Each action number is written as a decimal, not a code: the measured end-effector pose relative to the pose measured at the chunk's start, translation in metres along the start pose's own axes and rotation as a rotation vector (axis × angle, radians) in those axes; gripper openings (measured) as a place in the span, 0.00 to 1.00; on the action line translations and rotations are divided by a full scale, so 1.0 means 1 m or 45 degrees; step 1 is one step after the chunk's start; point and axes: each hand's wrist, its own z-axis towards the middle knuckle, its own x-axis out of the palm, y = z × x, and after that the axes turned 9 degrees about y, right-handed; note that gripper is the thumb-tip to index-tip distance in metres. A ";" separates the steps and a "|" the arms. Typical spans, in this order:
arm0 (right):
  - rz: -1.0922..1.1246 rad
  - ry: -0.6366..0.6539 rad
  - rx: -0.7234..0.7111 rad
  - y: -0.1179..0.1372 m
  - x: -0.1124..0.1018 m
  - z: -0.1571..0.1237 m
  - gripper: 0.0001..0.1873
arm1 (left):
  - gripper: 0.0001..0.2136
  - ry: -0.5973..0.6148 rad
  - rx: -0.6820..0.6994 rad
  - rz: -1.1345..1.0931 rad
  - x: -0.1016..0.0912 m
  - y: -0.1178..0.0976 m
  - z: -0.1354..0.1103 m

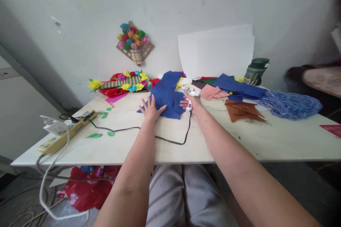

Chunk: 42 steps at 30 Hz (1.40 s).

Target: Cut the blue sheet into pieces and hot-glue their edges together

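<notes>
A piece of dark blue felt-like cloth [170, 94] lies across the middle of the table. My left hand [151, 110] rests on its lower left part, fingers spread and holding nothing. At the cloth's right edge, my right hand [196, 103] is closed round the handle of a white hot glue gun [192, 90]. The gun's nozzle points left, towards the cloth, and a red switch shows low on the handle. From its base a black cord [173, 143] runs left beneath my left forearm.
The cord reaches a power strip [49, 144] at the left. Green paper leaves [104, 115] lie nearby. Behind sits a flower-trimmed woven piece [119, 83]. Pink [211, 93] and brown cloth [241, 110], blue yarn [293, 104] and a dark green bottle [255, 71] are at the right.
</notes>
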 end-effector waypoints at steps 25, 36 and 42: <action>0.012 -0.027 -0.023 0.000 0.000 0.002 0.13 | 0.34 -0.067 0.634 0.131 -0.004 -0.018 -0.014; 0.025 -0.067 -0.031 0.000 0.001 0.001 0.13 | 0.29 0.301 0.765 0.134 0.000 -0.014 -0.013; 0.031 -0.061 -0.041 0.000 0.001 0.001 0.13 | 0.25 0.289 0.672 0.098 0.003 -0.017 -0.013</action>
